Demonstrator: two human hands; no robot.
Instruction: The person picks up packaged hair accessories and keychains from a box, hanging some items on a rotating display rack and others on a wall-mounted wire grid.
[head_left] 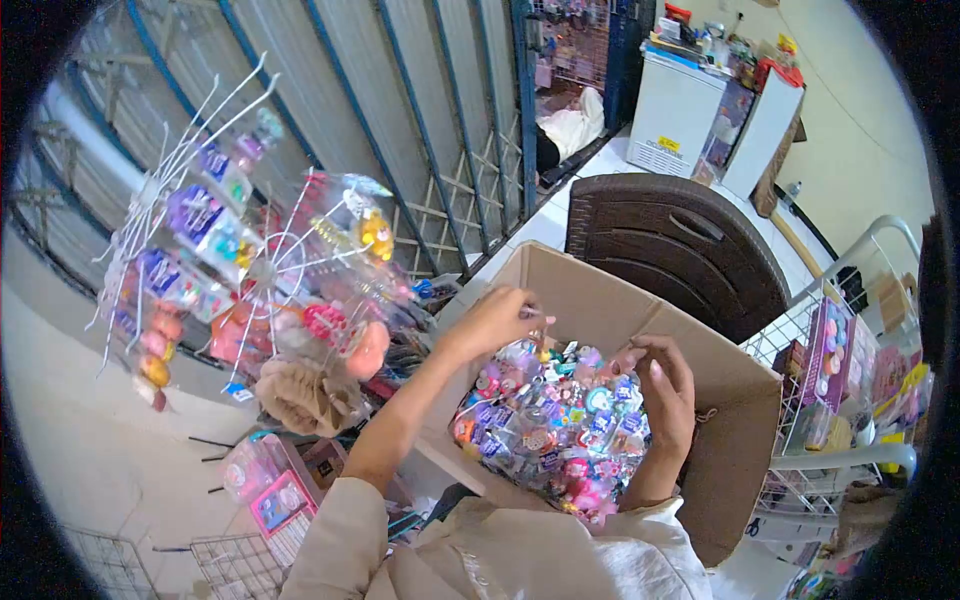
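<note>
A large cardboard box (735,435) stands open before me, with a heap of small plastic-wrapped trinkets (560,420) in it, pink, purple, white and blue. My left hand (500,318) is over the box's left far part, with its fingers pinched together. A small dark bit shows at the fingertips, but I cannot tell what it is. My right hand (668,385) is above the right side of the heap. Its fingers arch to the left, with the thumb apart from them, close to the wrapped trinkets.
At the left, white wire display racks (275,265) hold bagged trinkets beside a barred metal shutter (400,130). A brown plastic chair (670,250) stands behind the box. A wire shelf cart (800,370) with goods is on the right. Pink boxes (280,500) lie at the lower left.
</note>
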